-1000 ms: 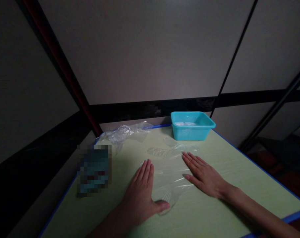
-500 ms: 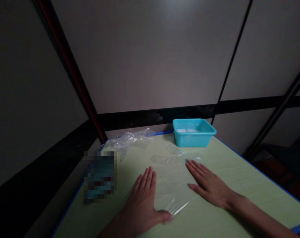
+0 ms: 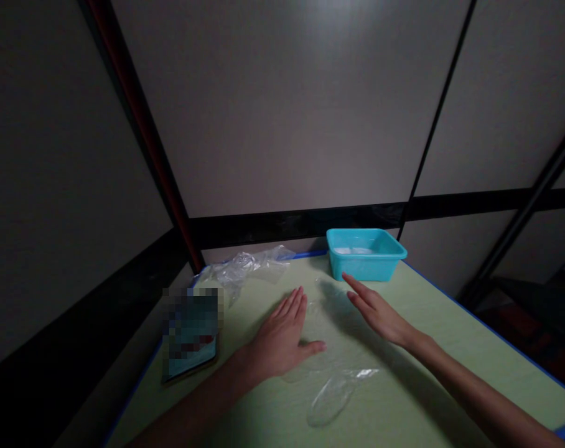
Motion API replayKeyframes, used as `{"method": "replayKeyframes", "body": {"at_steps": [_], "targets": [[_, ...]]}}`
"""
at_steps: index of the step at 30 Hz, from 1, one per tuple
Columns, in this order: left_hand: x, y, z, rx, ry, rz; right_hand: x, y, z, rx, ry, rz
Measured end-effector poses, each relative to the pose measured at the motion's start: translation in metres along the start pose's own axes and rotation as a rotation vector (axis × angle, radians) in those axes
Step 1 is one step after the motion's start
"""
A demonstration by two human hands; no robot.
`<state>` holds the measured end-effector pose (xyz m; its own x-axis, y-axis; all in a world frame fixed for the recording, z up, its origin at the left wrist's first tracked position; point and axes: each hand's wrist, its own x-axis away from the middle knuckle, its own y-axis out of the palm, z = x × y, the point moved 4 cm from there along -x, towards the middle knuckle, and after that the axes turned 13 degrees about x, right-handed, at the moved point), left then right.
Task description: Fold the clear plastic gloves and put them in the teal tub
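A thin, clear disposable plastic glove point(image 3: 331, 398) lies spread on the table in front of me, its outline faint against the pale green top. One rounded lobe of it points toward me. My left hand point(image 3: 282, 339) lies flat over the glove's left side, fingers stretched forward and thumb out to the right. Raised above the glove's right side is my right hand point(image 3: 376, 311), its fingers straight and a shadow below it. It holds nothing. Parts of the glove are hidden under my left hand or too transparent to trace.
A turquoise plastic basin point(image 3: 366, 264) with something whitish inside stands at the table's back right. Crumpled clear plastic point(image 3: 245, 267) lies at the back left. A phone-like device point(image 3: 193, 358), partly blurred out, is at the left edge. Wall panels point(image 3: 287, 124) rise behind the table.
My right hand has lifted off the table and shifted slightly forward. My left hand has slid forward and to the right. The glove's visible lobes now lie nearer to me.
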<state>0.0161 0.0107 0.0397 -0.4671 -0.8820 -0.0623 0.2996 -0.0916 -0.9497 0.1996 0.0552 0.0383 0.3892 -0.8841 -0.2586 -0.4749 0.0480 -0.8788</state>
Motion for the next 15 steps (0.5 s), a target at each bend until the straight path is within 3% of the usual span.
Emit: {"method": "replayKeyframes", "body": {"at_steps": [4,7,11,15], "targets": [[-0.013,0.027,-0.014,0.0,0.033,0.027,-0.018,0.037,-0.047,0.137,-0.197,-0.079],[-0.014,0.04,-0.025,0.004,0.087,0.088,-0.018,0.061,-0.061,0.192,-0.27,-0.155],[-0.013,0.046,-0.033,0.003,0.05,0.064,-0.011,0.071,-0.051,0.277,-0.281,-0.182],[-0.014,0.044,-0.032,0.006,-0.022,0.011,0.0,0.058,-0.026,0.359,-0.268,-0.214]]}}
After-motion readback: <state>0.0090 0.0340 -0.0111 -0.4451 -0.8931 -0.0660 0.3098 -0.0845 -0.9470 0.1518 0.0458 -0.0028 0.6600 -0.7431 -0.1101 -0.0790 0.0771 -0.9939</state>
